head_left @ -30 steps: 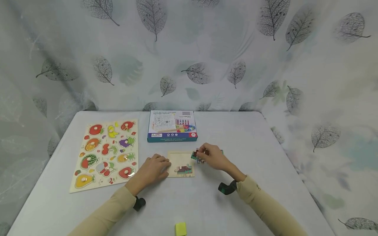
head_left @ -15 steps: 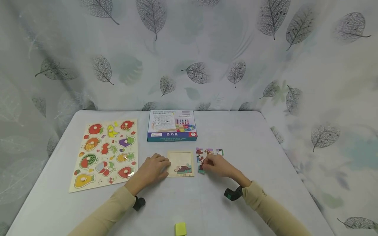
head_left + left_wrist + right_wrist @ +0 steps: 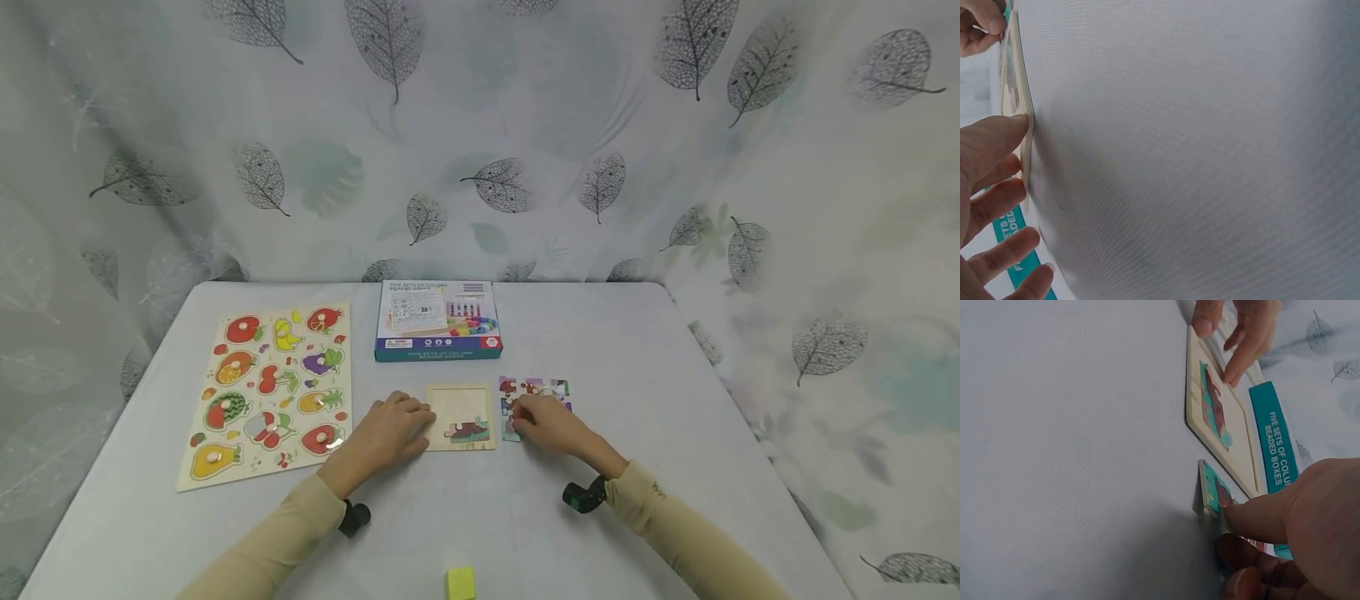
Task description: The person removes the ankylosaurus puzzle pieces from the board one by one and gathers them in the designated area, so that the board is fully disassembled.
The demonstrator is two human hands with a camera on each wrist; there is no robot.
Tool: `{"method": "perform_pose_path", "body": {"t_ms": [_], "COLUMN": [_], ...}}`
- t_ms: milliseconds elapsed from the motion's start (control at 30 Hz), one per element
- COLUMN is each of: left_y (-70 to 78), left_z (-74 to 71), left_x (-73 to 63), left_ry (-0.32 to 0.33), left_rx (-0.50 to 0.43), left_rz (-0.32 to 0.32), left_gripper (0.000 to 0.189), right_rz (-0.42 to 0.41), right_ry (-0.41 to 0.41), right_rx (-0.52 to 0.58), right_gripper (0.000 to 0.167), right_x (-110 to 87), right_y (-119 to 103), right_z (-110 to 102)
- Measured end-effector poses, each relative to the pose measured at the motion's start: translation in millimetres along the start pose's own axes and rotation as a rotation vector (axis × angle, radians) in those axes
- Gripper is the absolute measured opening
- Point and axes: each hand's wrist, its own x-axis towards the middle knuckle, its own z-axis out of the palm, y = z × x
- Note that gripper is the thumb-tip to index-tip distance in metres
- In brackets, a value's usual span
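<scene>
A small square wooden puzzle board lies mid-table, with a few joined brown and teal pieces in its lower right corner. My left hand rests at its left side, thumb and fingertips touching the edge, fingers spread in the left wrist view. To the right of the board lie several loose jigsaw pieces, partly covered by my right hand. Between thumb and fingers that hand pinches a teal and brown jigsaw piece, tilted with one edge off the cloth in the right wrist view.
Behind the board stands a flat beaded-boxes carton. A large fruit peg puzzle lies on the left. One yellow block sits at the front of the white-covered table. Leaf-patterned cloth hangs behind.
My right hand has come down toward me from the far side of the loose pieces to their near side, uncovering the back ones. My left hand has stayed at the board.
</scene>
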Motion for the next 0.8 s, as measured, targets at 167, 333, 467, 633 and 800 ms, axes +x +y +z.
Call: {"method": "perform_pose_path", "body": {"t_ms": [167, 333, 467, 633, 800], "left_y": [0.6, 1.4, 1.2, 0.4, -0.4], "left_z": [0.0, -1.4, -2.1, -2.1, -2.0], "left_x": [0.4, 0.5, 0.6, 0.7, 0.4], "left_ry": [0.001, 0.004, 0.002, 0.004, 0.002], "left_rx": [0.0, 0.004, 0.0, 0.009, 0.018], "left_rz": [0.001, 0.006, 0.006, 0.007, 0.018], "left_gripper": [0.037, 0.038, 0.038, 0.037, 0.037], "right_rz": [0.015, 0.039, 0.039, 0.037, 0.031], "right_ry": [0.01, 0.01, 0.019, 0.026, 0.032], "right_rx": [-0.05, -0.062, -0.078, -0.101, -0.131], "right_gripper": [0.008, 0.008, 0.007, 0.01, 0.011], "right_x": [1.5, 3.5, 4.3, 4.6, 2.1], "right_y": [-3.8, -4.5, -5.6, -8.9, -15.3], "right_z": [1.0, 1.4, 0.7, 0.4, -0.9]}}
